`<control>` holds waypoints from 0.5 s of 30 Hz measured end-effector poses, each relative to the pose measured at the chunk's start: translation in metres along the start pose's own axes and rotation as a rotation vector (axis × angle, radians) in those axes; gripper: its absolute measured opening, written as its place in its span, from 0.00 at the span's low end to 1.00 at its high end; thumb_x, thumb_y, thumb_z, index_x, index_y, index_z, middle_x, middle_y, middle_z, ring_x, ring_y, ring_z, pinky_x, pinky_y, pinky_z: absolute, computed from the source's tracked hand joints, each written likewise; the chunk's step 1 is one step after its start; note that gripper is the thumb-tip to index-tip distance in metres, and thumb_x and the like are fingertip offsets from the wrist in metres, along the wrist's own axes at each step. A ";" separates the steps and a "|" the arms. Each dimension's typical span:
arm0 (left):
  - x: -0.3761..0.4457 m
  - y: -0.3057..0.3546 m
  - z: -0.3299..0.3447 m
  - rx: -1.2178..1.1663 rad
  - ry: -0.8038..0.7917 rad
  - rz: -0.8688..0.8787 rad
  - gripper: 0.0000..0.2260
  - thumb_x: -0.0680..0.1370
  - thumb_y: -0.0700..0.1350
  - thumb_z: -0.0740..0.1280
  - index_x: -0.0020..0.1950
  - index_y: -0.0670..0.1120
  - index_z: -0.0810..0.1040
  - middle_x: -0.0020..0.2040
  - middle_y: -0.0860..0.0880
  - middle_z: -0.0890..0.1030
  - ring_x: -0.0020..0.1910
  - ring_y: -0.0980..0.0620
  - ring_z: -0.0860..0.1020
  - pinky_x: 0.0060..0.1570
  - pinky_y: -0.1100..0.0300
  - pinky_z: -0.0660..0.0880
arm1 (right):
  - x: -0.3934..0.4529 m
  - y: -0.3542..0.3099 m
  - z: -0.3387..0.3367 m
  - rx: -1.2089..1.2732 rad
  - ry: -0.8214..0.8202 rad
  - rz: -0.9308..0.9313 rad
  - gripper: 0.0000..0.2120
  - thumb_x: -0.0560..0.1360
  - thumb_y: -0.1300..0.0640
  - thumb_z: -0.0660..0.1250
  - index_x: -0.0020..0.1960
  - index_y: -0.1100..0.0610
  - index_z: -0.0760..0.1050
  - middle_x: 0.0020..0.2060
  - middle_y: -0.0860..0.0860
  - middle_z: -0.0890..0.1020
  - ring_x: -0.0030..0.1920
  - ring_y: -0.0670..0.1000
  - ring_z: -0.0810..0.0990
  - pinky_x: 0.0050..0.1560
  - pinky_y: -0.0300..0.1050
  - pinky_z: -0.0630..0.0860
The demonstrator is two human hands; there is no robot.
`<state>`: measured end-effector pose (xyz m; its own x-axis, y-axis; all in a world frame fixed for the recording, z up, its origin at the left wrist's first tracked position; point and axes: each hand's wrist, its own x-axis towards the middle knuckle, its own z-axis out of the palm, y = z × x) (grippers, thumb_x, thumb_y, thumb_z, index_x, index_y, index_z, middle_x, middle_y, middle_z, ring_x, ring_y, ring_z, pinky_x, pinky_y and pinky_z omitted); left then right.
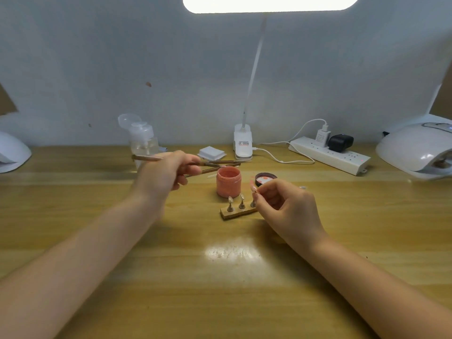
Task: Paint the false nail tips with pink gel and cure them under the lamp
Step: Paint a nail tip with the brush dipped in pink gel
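At a wooden desk (97, 241) against a white wall (97, 57), the left hand (166, 172) grips brushes (212, 165) over the pink gel jar (228, 181); the right hand (286, 206) pinches a nail tip (253, 187).

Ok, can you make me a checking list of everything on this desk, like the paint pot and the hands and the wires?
Surface: wooden table, a bright glare patch near the middle.
Job's things: open pink gel jar; its lid lying beside it; nail tips on a small stand; curing lamp at far right.
Clutter: clear pump bottle; white pad stack.
Hands: left hand grips brushes over the jar; right hand pinches a nail tip.
Cables: white lead from the desk lamp; power strip with two plugs.
Surroundings: pale wall; another white device at far left.
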<state>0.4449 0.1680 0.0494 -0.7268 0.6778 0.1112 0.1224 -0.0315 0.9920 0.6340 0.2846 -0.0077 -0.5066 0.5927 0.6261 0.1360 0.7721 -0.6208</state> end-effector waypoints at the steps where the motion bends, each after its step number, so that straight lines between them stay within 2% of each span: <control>1: -0.011 -0.003 0.005 0.039 -0.008 0.112 0.09 0.78 0.42 0.64 0.44 0.47 0.83 0.33 0.53 0.83 0.30 0.59 0.74 0.33 0.65 0.70 | 0.000 0.000 0.000 0.004 0.012 0.001 0.04 0.73 0.61 0.72 0.47 0.58 0.81 0.36 0.49 0.83 0.36 0.46 0.81 0.41 0.46 0.80; 4: -0.045 -0.011 0.018 0.085 -0.110 0.431 0.06 0.77 0.40 0.65 0.48 0.47 0.82 0.38 0.54 0.84 0.39 0.61 0.80 0.39 0.70 0.74 | 0.000 0.000 -0.001 -0.011 0.033 -0.010 0.05 0.72 0.61 0.72 0.48 0.57 0.82 0.36 0.49 0.84 0.36 0.45 0.82 0.42 0.44 0.79; 6: -0.060 -0.018 0.024 0.138 -0.194 0.542 0.07 0.76 0.41 0.65 0.51 0.47 0.81 0.42 0.55 0.84 0.44 0.60 0.81 0.42 0.71 0.74 | 0.000 -0.001 -0.002 -0.027 0.025 -0.021 0.03 0.72 0.62 0.72 0.46 0.58 0.83 0.35 0.48 0.84 0.36 0.45 0.81 0.41 0.45 0.79; 8: -0.065 -0.025 0.025 0.288 -0.194 0.643 0.08 0.75 0.41 0.65 0.52 0.47 0.81 0.44 0.55 0.83 0.46 0.57 0.80 0.44 0.68 0.74 | 0.000 -0.002 -0.002 -0.038 0.023 -0.025 0.03 0.72 0.62 0.72 0.45 0.58 0.83 0.35 0.48 0.84 0.35 0.45 0.81 0.41 0.45 0.79; 12: -0.065 -0.029 0.024 0.417 -0.143 0.725 0.09 0.75 0.41 0.66 0.52 0.46 0.82 0.44 0.53 0.82 0.46 0.54 0.79 0.48 0.59 0.74 | 0.000 -0.001 -0.002 -0.040 0.041 -0.024 0.02 0.72 0.62 0.73 0.45 0.59 0.83 0.35 0.49 0.84 0.35 0.46 0.82 0.41 0.46 0.79; 15: -0.065 -0.029 0.023 0.422 -0.170 0.720 0.08 0.74 0.42 0.67 0.51 0.46 0.82 0.44 0.55 0.82 0.46 0.55 0.78 0.47 0.59 0.74 | 0.000 -0.001 -0.001 -0.045 0.048 -0.033 0.02 0.72 0.62 0.73 0.44 0.59 0.83 0.35 0.49 0.84 0.35 0.45 0.82 0.40 0.45 0.78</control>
<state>0.5041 0.1417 0.0118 -0.2682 0.6995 0.6624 0.7820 -0.2435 0.5737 0.6350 0.2845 -0.0066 -0.4704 0.5762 0.6684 0.1587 0.8003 -0.5782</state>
